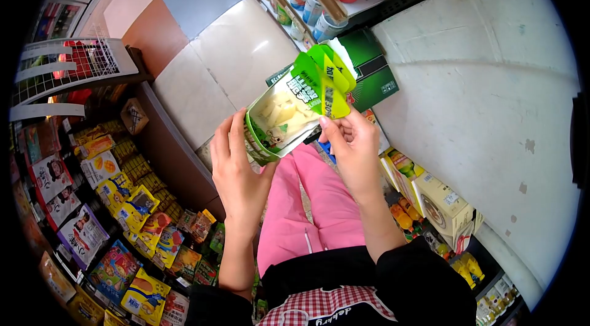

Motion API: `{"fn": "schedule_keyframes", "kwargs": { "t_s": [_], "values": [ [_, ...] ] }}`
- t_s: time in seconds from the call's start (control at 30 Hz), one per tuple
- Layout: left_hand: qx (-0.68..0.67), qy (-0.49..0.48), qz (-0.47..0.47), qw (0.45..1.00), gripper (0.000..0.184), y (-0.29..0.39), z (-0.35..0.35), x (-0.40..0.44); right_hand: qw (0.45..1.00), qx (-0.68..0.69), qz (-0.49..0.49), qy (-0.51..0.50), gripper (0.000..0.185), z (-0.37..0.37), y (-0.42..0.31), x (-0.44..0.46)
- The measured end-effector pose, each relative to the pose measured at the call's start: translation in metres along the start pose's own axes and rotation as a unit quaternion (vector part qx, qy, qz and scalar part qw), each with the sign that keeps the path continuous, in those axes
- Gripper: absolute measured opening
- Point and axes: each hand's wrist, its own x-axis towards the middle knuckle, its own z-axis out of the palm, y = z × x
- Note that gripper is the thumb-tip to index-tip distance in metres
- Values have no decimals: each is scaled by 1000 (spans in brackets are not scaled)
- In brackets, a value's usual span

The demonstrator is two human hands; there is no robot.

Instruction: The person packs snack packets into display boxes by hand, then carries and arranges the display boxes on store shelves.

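A green and white snack carton (284, 115) is held in front of me, tilted, above my pink trousers. Pale yellow pieces show on its face; I cannot tell whether they are printed or real. A bright green flap with white and yellow lettering (319, 83) stands out at its upper right end. My left hand (236, 169) is curved around the carton's lower left end, with fingers and thumb on opposite sides. With thumb and fingers, my right hand (353, 144) pinches its right edge near the yellow lettering.
Bagged snacks (132, 209) fill shelves on the left, below a wire rack (67, 67). Cans (310, 9) line a shelf at the top. A dark green box (375, 74) sits beyond the carton. A pale counter (479, 80) is at right, near cardboard boxes (445, 206).
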Motion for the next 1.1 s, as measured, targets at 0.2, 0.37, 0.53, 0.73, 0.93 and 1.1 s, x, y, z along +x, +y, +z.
{"fn": "schedule_keyframes", "kwargs": {
  "t_s": [0.2,0.37,0.53,0.73,0.93,1.1],
  "values": [
    [2,15,2,1000,87,-2,1,0,976,179,-42,120,44,-9,18,4],
    [4,16,4,1000,87,-10,2,-2,983,105,66,138,27,-29,82,33],
    [-18,18,-4,1000,83,-15,2,-2,990,55,41,120,29,-32,65,69],
    [-32,27,2,999,80,-17,2,-3,995,-19,31,94,23,-35,60,96],
    [-48,31,-8,998,77,-26,4,-12,998,-44,-28,42,17,-43,63,99],
    [-137,45,-1,990,78,-35,8,-24,995,-33,-62,65,14,-58,16,64]
  ]
}}
